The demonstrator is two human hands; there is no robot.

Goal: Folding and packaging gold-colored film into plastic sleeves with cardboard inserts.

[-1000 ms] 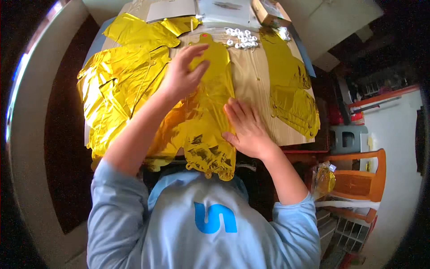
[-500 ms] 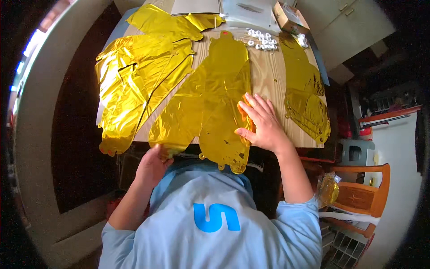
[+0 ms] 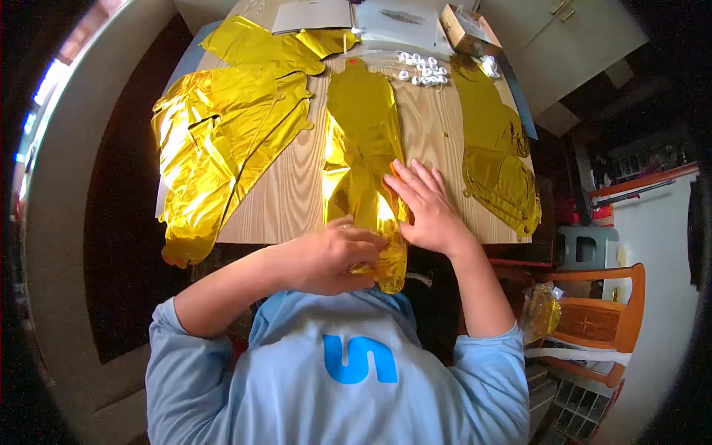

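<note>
The flat gold foil balloon lies lengthwise at the centre of the wood-grain table, its near end overhanging the front edge. The hands are apart. The right hand rests open, fingers extended, on the balloon's right edge. The left hand curls over the near end; whether it grips the foil cannot be determined. White rings lie beyond, to the right.

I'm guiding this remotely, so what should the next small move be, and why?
Probably smooth the middle foil with the left hand, stroking away from the body. The foil looks creased and uneven, the left hand's curled fingers are at its near end, and the right hand is spread at its right edge, seemingly steadying it.
</note>
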